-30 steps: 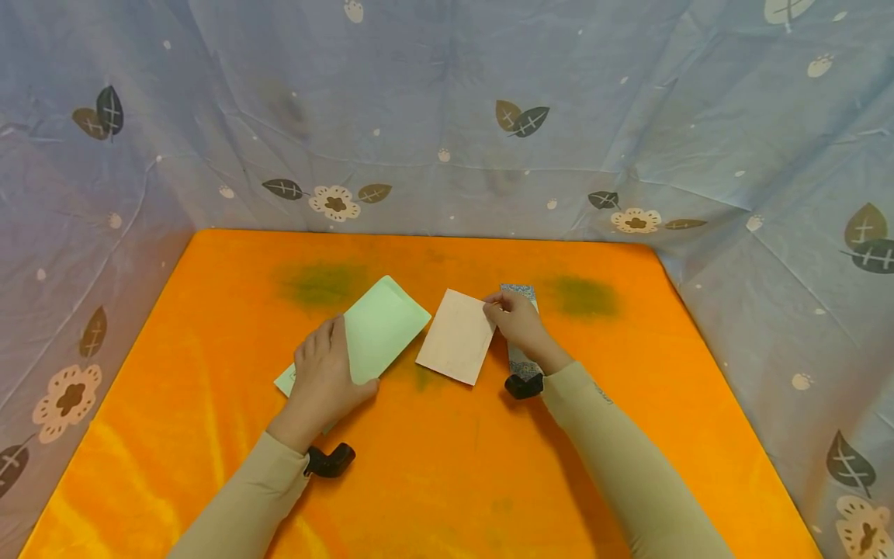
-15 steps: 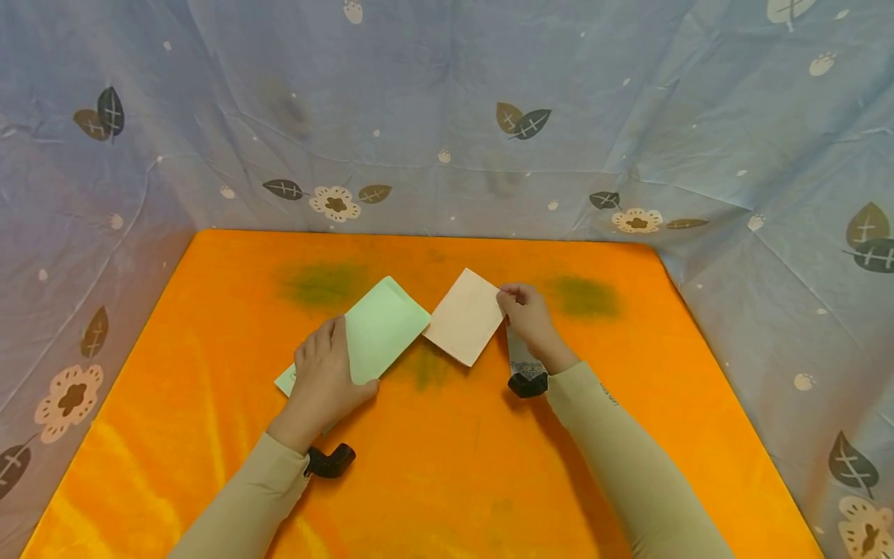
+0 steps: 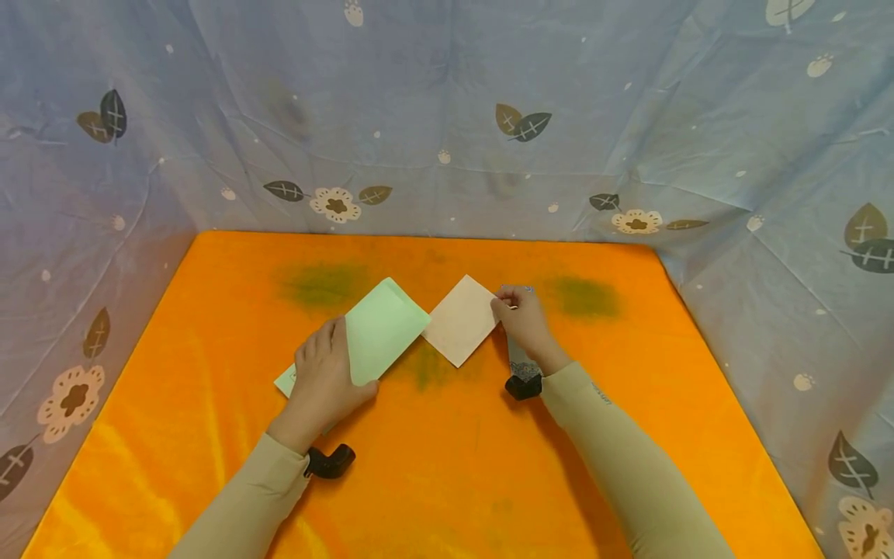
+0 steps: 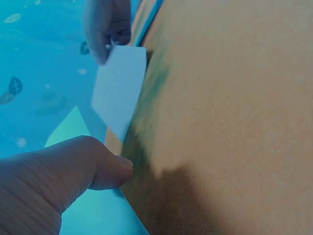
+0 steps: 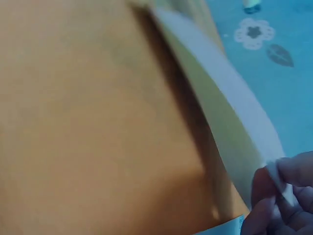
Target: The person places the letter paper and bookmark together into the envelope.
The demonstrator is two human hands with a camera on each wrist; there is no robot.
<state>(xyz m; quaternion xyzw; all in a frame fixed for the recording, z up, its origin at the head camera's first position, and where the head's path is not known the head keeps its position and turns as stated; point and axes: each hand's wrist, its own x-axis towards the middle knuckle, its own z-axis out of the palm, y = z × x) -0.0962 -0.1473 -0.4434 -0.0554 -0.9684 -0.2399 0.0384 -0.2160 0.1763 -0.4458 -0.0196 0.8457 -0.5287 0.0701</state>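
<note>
In the head view my left hand (image 3: 324, 380) lies over a mint-green paper (image 3: 384, 330), which looks like an envelope with a fold along its far end. Its fingers are spread across the paper and the thumb reaches the near edge. My right hand (image 3: 525, 322) pinches the right corner of a pale pink paper (image 3: 461, 322) between thumb and fingers. That paper bows slightly and is lifted off the cloth in the right wrist view. Its left corner meets or overlaps the green paper's right corner. A grey strip with patterned ends (image 3: 520, 351) lies partly hidden beneath my right hand.
An orange cloth (image 3: 447, 481) covers the table, with dark greenish patches near the back. Blue-grey curtains (image 3: 447, 116) printed with leaves and flowers enclose the back and both sides. Black wrist mounts (image 3: 331, 461) sit below both hands.
The pale pink paper has turned and shifted slightly right, bringing its left corner to the green paper. My right hand has moved a little right with it. The left hand stays in place.
</note>
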